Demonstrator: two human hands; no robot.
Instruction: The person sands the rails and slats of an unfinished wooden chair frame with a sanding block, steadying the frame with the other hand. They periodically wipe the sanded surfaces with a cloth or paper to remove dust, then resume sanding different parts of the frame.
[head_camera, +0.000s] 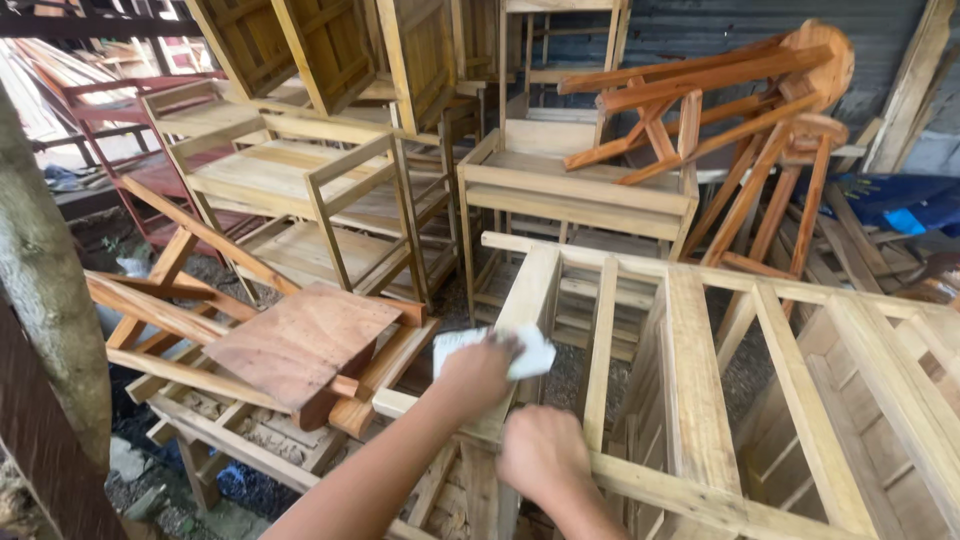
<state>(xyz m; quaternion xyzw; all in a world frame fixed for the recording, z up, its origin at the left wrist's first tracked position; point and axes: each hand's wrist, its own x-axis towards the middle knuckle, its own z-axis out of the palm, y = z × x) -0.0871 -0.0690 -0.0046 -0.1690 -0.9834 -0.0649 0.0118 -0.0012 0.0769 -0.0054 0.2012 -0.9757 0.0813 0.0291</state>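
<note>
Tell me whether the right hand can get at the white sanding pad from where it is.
Probably yes. The right hand rests on the pale wooden frame close to the white pad, which the left hand presses there; nothing lies between them.

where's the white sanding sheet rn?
Head view, lower centre: the white sheet is pressed under the left hand against the pale wooden frame, just above the right hand.

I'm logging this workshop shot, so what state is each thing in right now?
Left hand: pressing a white sheet on the frame.
Right hand: closed over the frame's rail.
White sanding sheet: flat under the fingers.
Pale wooden frame: bare, lying on its side.
Reddish chair: tipped over.
Reddish stools: overturned, stacked on a rack.
Pale shelf racks: upright, empty.
</note>
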